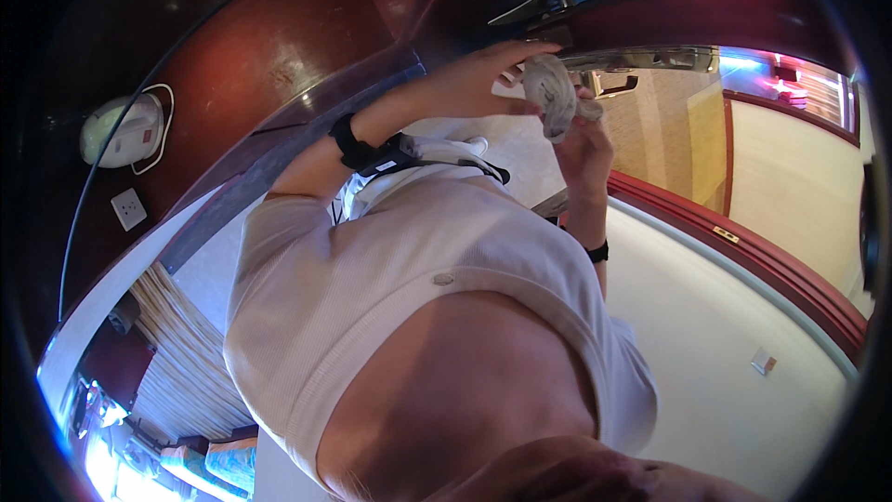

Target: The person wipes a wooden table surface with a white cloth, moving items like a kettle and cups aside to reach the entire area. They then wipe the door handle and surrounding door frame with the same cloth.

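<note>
A crumpled grey-white cloth (550, 94) is bunched between my two hands, in front of my chest. My left hand (498, 80) reaches in from the left, with its thumb below and its fingers above the cloth's near side. My right hand (585, 150) is under the cloth's right end, with fingers curled around it. A smaller bunch of the cloth sticks out at the right fingertips. Part of the right fingers is hidden behind the cloth. Both wrists carry black bands.
A metal lever handle (617, 87) is just beyond my right hand. A glossy red-brown wood panel (279, 63) fills the upper left, with a white appliance (125, 129) and a wall socket (129, 209). A red frame (732, 240) runs along the right. Pale curtains (185, 362) hang lower left.
</note>
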A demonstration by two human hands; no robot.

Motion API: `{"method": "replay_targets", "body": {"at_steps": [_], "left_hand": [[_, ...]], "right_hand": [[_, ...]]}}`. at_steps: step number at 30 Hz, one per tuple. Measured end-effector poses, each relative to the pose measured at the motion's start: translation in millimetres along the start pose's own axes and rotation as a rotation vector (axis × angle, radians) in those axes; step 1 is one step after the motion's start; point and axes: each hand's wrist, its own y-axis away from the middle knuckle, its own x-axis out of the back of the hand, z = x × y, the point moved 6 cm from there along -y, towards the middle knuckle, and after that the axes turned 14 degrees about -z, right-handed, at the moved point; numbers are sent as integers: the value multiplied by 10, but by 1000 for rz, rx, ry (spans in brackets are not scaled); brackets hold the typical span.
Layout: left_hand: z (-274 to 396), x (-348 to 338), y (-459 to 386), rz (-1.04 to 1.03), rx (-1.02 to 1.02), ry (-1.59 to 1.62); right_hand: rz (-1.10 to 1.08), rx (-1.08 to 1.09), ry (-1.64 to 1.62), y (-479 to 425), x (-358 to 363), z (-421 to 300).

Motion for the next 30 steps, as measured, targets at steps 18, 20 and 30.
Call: {"method": "replay_targets", "body": {"at_steps": [18,20,30], "left_hand": [[101,103,150,165,185,141],[-16,45,174,240,228,255],[-266,527,-266,-60,244,-403]], "right_hand": [[-78,108,1348,-136,-636,57],[-40,174,1458,-139,-659,137],[215,101,1225,116,33,-72]]}}
